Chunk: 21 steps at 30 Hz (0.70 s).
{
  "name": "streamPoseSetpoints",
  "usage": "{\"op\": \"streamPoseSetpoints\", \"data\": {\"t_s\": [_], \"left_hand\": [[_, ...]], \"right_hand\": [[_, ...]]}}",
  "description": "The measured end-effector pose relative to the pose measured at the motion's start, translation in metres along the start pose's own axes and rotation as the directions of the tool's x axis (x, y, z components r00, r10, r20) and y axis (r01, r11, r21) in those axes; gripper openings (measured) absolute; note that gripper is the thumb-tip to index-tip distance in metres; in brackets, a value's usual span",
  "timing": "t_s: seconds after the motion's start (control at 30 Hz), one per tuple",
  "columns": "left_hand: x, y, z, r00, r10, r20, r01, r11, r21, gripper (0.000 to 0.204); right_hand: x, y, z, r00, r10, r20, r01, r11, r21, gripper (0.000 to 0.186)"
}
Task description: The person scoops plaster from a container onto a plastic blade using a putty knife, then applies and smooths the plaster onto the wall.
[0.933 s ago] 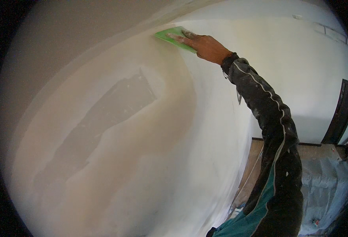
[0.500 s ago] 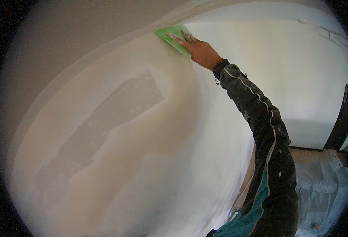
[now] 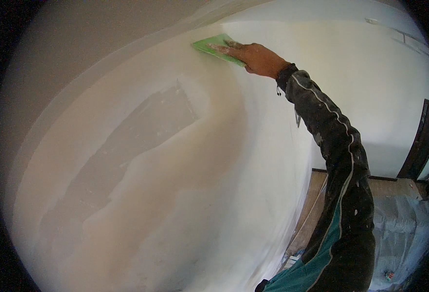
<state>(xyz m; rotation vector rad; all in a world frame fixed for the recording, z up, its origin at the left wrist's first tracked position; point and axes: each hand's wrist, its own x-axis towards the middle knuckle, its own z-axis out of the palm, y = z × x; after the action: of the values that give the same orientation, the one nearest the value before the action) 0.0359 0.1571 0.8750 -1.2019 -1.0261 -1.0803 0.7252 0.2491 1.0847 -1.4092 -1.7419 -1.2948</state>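
Note:
My right hand [image 3: 256, 57], powdery white on the fingers, presses a flat green pad [image 3: 206, 45] against the pale wall [image 3: 214, 155]. The fingers lie stretched over the pad's face, and its underside is hidden. The pad sits high up, just below the border where the wall meets the darker ceiling [image 3: 92, 44]. Lower left of it, a greyish patch [image 3: 141, 126] slants across the wall, with brownish and whiter areas around it. My right arm, in a dark sleeve with teal, reaches up from the lower right. My left hand is out of sight.
Clear plastic sheeting [image 3: 401, 228] drapes over something at the lower right, on a brownish floor [image 3: 314, 204]. A dark door frame [image 3: 421, 138] stands at the right edge of the white far wall [image 3: 360, 87]. A rail-like fixture [image 3: 411, 41] shows at the upper right.
My right hand and forearm have shifted to the right, and the hand lies flatter. The green pad has tilted and slid slightly down and right along the wall, still in my hand.

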Motion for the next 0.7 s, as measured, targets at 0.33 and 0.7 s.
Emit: {"op": "streamPoseSetpoints", "data": {"t_s": [0.33,0.7], "left_hand": [[0.009,-0.009,0.01,0.998,-0.041,0.041,0.039,0.999,0.032,0.048],[0.008,-0.008,0.02,0.998,-0.056,-0.012,0.055,0.998,-0.04,0.048]], "right_hand": [[-0.035,-0.038,-0.003,0.953,0.007,0.303,-0.003,1.0,-0.011,0.095],[0.02,-0.036,-0.03,0.914,0.404,0.016,-0.397,0.888,0.232,0.076]]}}
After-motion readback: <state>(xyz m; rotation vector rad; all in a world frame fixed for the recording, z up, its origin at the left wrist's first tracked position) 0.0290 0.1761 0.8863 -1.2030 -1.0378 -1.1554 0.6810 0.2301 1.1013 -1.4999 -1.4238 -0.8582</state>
